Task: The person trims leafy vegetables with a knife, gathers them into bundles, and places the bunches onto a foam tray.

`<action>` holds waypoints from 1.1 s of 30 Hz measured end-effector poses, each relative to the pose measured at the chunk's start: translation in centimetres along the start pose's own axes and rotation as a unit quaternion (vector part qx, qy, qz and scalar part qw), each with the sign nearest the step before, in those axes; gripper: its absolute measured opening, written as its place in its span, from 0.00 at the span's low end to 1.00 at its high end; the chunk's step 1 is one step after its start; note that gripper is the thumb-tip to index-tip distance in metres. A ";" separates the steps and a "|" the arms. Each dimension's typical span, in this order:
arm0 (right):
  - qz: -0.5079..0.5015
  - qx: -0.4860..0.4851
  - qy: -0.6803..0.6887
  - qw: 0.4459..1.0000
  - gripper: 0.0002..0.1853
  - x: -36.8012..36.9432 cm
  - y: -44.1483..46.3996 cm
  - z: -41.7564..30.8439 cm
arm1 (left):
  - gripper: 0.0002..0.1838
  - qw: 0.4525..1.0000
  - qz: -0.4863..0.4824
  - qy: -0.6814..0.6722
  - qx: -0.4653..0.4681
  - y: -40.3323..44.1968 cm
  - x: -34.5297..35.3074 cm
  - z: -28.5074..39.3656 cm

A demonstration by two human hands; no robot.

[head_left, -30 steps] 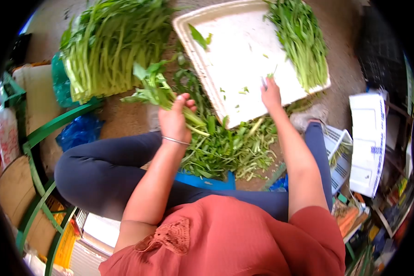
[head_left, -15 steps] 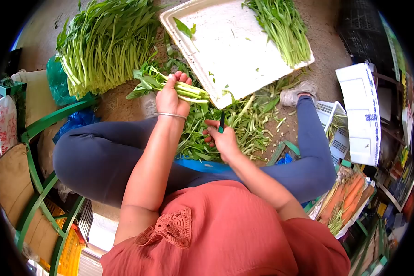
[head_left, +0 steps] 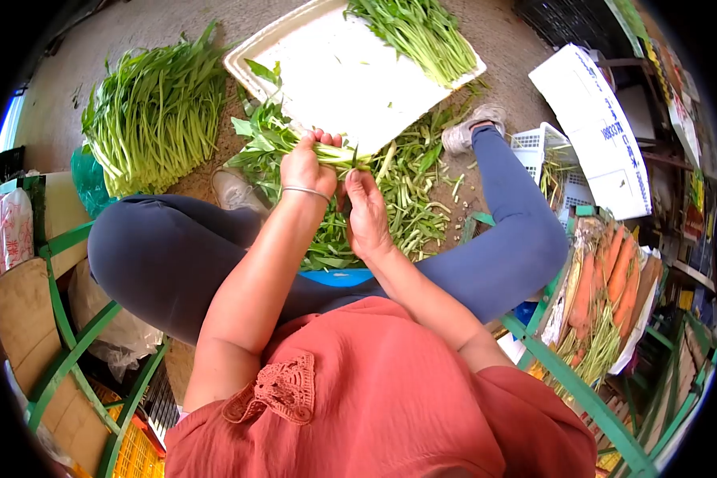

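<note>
My left hand (head_left: 307,169) is wrapped round a small bunch of leafy greens (head_left: 264,137), leaves to the left and pale stems to the right. Closed on a small knife (head_left: 354,157), my right hand (head_left: 366,213) is up against the stem ends. The dark blade stands across the stems; the handle is mostly hidden in my fingers. Below both hands, cut stems and leaves (head_left: 410,209) lie heaped on the ground. Just beyond is a white foam tray (head_left: 327,84) with trimmed greens (head_left: 422,38) at its far right and a loose leaf at its left.
A big stack of long-stemmed greens (head_left: 155,119) stands at the left beside a green plastic bag (head_left: 92,182). To the right are a white basket (head_left: 530,150), a white foam box (head_left: 593,131) and carrots (head_left: 605,279). Green metal frames (head_left: 64,334) flank my legs.
My right hand has come up with the knife from above the trimmings to the stem ends. My left hand still grips the bunch. The view has shifted.
</note>
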State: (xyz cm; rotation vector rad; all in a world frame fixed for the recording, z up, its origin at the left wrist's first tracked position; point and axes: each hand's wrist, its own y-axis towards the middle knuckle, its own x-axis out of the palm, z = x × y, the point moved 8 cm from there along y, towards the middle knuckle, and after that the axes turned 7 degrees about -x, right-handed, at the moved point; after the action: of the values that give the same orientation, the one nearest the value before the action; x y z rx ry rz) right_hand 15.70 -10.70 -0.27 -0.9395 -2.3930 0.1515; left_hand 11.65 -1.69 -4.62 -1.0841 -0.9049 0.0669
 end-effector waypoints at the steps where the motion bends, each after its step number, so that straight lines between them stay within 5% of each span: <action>1: 0.030 -0.011 0.019 0.999 0.10 -0.8 -0.1 -0.2 | 0.07 1.000 0.002 0.014 -0.009 -0.2 -0.1 -0.8; 12: 0.121 0.084 0.143 0.979 0.17 -4.6 -2.9 0.6 | 0.08 0.993 -0.006 0.111 -0.034 -1.3 1.6 -4.6; 14: 0.217 0.264 0.207 0.917 0.15 -7.5 -5.1 5.8 | 0.06 0.993 -0.088 0.080 -0.026 -1.7 4.2 -4.3; 18: 0.299 0.451 0.165 0.825 0.17 -12.5 -8.5 13.6 | 0.05 0.988 -0.110 0.109 0.013 -2.5 6.9 -3.4; 20: 0.307 0.493 0.144 0.801 0.17 -12.1 -9.1 13.4 | 0.05 0.983 -0.127 0.133 0.014 -2.1 7.1 -3.4; 24: 0.240 0.486 0.071 0.837 0.17 -11.7 -8.1 13.4 | 0.10 0.963 -0.171 0.202 0.055 -1.9 7.1 -3.3; 25: 0.138 0.532 0.099 0.830 0.22 -9.5 -7.8 12.1 | 0.12 0.954 -0.180 0.229 0.069 -1.9 7.0 -3.2; 26: 0.192 0.575 -0.018 0.795 0.31 -10.3 -8.3 10.7 | 0.13 0.944 -0.181 0.267 0.070 -1.6 6.8 -3.2; 30: 0.212 0.150 -0.164 0.951 0.30 -9.0 -2.7 0.1 | 0.14 0.927 -0.217 0.295 0.081 -2.2 6.7 -3.5; 32: 0.026 -0.133 -0.362 0.922 0.29 -6.2 -0.4 -4.6 | 0.15 0.916 -0.213 0.329 0.081 -2.1 6.1 -3.7; 33: -0.010 -0.182 -0.475 0.861 0.29 -3.9 -0.3 -6.9 | 0.17 0.924 -0.190 0.330 0.048 -1.7 5.4 -4.1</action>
State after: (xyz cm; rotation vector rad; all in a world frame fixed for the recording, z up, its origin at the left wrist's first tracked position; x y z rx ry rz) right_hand 21.52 -14.18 3.80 -1.1871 -3.4346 0.1877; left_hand 17.26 -3.06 -0.70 -0.7430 -0.4736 -0.5447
